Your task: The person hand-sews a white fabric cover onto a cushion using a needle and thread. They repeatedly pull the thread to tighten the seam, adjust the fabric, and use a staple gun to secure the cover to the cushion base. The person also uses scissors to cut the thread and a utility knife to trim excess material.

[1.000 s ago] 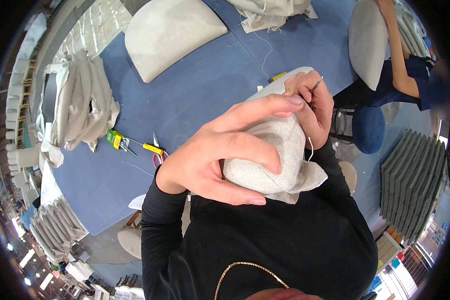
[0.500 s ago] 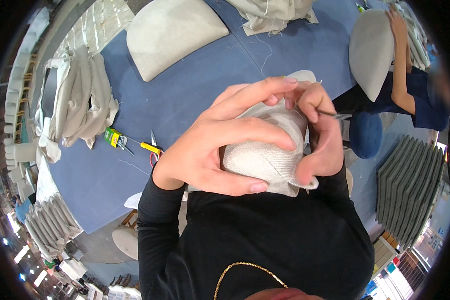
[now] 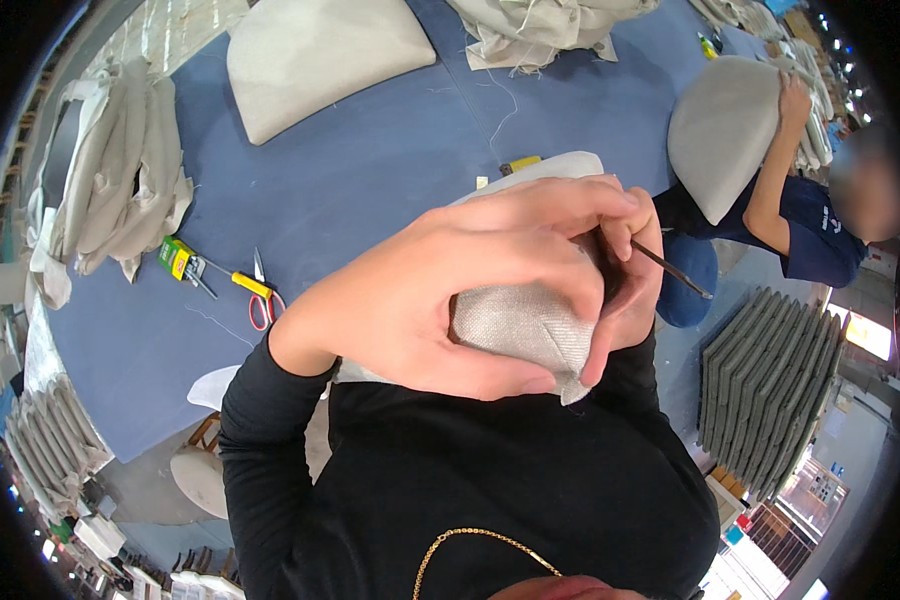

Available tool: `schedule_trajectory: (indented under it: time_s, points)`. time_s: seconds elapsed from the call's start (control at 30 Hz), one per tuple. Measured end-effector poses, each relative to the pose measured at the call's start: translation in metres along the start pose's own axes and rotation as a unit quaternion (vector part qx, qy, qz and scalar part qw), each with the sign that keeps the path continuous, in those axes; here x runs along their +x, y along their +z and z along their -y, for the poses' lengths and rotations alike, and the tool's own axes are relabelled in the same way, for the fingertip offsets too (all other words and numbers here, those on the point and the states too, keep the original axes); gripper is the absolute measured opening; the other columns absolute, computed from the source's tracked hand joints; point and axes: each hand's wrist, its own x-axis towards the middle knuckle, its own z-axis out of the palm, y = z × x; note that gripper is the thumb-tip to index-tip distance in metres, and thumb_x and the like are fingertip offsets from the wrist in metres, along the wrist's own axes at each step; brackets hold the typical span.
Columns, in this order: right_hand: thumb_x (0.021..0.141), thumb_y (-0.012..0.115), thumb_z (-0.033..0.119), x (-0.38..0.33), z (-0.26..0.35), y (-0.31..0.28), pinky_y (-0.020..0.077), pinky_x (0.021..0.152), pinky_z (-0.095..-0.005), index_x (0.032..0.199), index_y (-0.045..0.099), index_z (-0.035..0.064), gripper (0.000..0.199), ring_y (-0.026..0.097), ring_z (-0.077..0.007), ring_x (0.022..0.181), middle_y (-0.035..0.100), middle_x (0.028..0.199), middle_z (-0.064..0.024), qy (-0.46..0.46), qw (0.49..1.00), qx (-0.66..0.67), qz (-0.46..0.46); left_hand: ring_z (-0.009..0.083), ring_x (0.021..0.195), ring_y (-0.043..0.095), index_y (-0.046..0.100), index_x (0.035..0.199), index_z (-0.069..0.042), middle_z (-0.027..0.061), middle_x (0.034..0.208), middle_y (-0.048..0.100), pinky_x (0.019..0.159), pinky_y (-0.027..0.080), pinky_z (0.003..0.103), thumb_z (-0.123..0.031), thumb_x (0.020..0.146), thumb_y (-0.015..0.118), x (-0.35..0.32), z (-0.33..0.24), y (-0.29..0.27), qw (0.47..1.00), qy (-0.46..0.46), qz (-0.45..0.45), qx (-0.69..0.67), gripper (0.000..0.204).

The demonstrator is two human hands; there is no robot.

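Both hands clamp the grey fabric cushion (image 3: 525, 325), left hand (image 3: 440, 290) wrapping its top, right hand (image 3: 625, 290) pinching a needle (image 3: 673, 269) beside it; it looks soft, light, best gripped near the seam.

Both black-sleeved arms rise from the lower frame to its centre. The left hand (image 3: 440, 300) lies spread, fingers curled over. The right hand (image 3: 625, 290) tucks behind it, grip pinched closed.

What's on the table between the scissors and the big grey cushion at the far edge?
Head view: only bare blue tabletop with a few loose threads lies between the yellow-handled scissors and the grey cushion; no tools or fabric there.
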Motion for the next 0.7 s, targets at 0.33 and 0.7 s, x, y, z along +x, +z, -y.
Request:
schedule_trajectory:
  time_s: [0.33, 0.7]
  points:
    - [0.043, 0.112, 0.039, 0.003, -0.018, -0.013, 0.0437, 0.102, -0.0398, 0.133, 0.048, 0.0127, 0.113, 0.056, -0.0248, 0.124, 0.055, 0.129, -0.0091, -0.09, 0.994, -0.035, 0.044, 0.0508, 0.136, 0.055, 0.078, 0.114, -0.012, 0.034, 0.16, 0.044, 0.116, 0.034, 0.07, -0.009, 0.073, 0.087, 0.008, 0.008, -0.011, 0.991, 0.102, 0.046, 0.066, 0.042]
    - [0.042, 0.11, 0.046, 0.006, -0.011, -0.021, 0.0458, 0.1, -0.0399, 0.108, 0.041, 0.0145, 0.1, 0.054, -0.0222, 0.114, 0.062, 0.115, -0.0088, -0.052, 0.996, -0.068, 0.018, 0.0464, 0.146, 0.05, 0.058, 0.15, -0.004, 0.0269, 0.16, 0.048, 0.119, 0.04, 0.053, -0.037, 0.064, 0.096, -0.009, -0.009, -0.013, 0.99, -0.057, 0.017, 0.129, 0.1]
